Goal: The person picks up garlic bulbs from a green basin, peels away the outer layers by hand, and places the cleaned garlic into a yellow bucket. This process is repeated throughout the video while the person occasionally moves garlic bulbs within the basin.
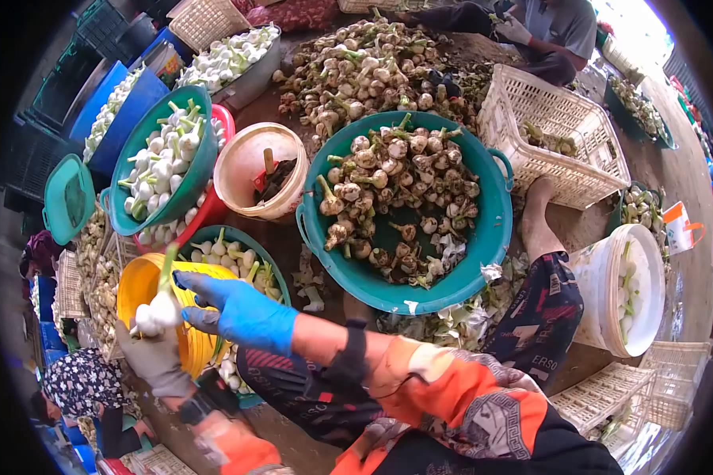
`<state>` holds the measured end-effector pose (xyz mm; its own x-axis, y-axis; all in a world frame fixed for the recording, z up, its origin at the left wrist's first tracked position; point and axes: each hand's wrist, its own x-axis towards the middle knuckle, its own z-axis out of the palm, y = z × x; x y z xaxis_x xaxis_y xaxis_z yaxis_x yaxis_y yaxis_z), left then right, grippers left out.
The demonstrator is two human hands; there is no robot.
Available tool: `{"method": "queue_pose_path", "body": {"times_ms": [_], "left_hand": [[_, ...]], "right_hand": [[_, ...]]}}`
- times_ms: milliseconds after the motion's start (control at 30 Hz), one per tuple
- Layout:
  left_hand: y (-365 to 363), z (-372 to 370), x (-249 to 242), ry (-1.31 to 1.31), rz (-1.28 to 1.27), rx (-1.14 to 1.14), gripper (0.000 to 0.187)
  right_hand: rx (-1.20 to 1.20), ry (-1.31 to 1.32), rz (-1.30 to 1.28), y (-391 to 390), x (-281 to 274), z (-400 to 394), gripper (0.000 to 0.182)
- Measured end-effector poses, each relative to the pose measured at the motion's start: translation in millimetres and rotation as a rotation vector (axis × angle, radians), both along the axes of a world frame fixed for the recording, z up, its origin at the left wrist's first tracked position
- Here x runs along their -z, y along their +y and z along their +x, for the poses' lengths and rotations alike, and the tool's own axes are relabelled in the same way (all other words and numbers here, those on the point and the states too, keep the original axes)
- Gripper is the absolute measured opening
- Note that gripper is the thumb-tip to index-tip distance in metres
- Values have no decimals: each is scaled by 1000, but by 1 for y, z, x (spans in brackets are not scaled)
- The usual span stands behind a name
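Observation:
White garlic bulbs [164,309], one with a long green stem, sit above the yellow bucket [131,277]. My left hand [152,360], in a grey glove, is closed around them from below. Beside them is my right hand [249,313] in a blue glove, thumb and forefinger apart, thumb tip against the larger bulb. Under and behind the yellow bucket lies a green basin [281,281] of peeled garlic. In front of me stands a large green basin [313,237] of unpeeled, soil-stained garlic bulbs [444,170].
A pale bucket [222,178] holds a wooden-handled tool. A heap of garlic [364,59] lies behind. At right are a cream crate [547,174] and a tipped white bucket [598,285]. A tilted green basin [119,190] holds peeled garlic. Other people sit nearby.

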<state>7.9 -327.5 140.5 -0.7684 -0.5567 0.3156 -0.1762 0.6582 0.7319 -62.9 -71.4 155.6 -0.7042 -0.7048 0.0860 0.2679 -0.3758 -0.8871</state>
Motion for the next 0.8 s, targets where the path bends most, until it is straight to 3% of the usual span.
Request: {"method": "queue_pose_path", "body": {"times_ms": [33, 100, 133, 167, 200, 233, 267, 300, 333, 367, 433, 467, 600, 700, 767, 800], "left_hand": [[-8, 3, -1, -30, -10, -35, 68], [-15, 6, 4, -98, -15, -111, 71], [17, 1, -2, 130, 360, -110, 65], [49, -4, -8, 408, 709, -126, 61], [81, -6, -11, 473, 840, -52, 58], [130, -10, -11, 454, 813, 90, 53], [185, -21, -8, 388, 700, 150, 52], [214, -21, 14, 150, 585, 232, 50], [245, -27, 26, 209, 1469, 259, 45], [270, -31, 48, 25, 1603, 298, 38], [311, -33, 101, -334, 1773, 377, 31], [325, -27, 132, -446, 1919, 180, 33], [335, -35, 166, -663, 1782, 1, 38], [330, -46, 174, -636, 1767, -7, 41], [329, -50, 177, -578, 1758, 37, 41], [327, -53, 180, -582, 1810, 30, 42]], "right_hand": [[150, 172, 53, -10, 10, 2, 53], [-3, -238, -155, 4, 46, 2, 41], [-46, -280, 31, 44, 47, -4, 36], [87, -182, 241, 66, 70, -8, 32], [211, -252, 246, 87, 109, -9, 29], [338, -246, 364, 116, 145, -14, 27], [440, -232, 459, 147, 188, -20, 27], [512, -359, 544, 176, 211, -29, 27], [636, -371, 550, 198, 223, -36, 26], [727, -173, 643, 226, 287, -47, 24], [755, -80, 921, 245, 286, -72, 26], [759, 24, 973, 243, 297, -87, 30], [613, 355, 1217, 215, 340, -134, 35], [294, 446, 1729, 197, 393, -136, 40], [340, 689, 1762, 204, 406, -116, 34], [179, 693, 1812, 214, 400, -112, 22]]}}
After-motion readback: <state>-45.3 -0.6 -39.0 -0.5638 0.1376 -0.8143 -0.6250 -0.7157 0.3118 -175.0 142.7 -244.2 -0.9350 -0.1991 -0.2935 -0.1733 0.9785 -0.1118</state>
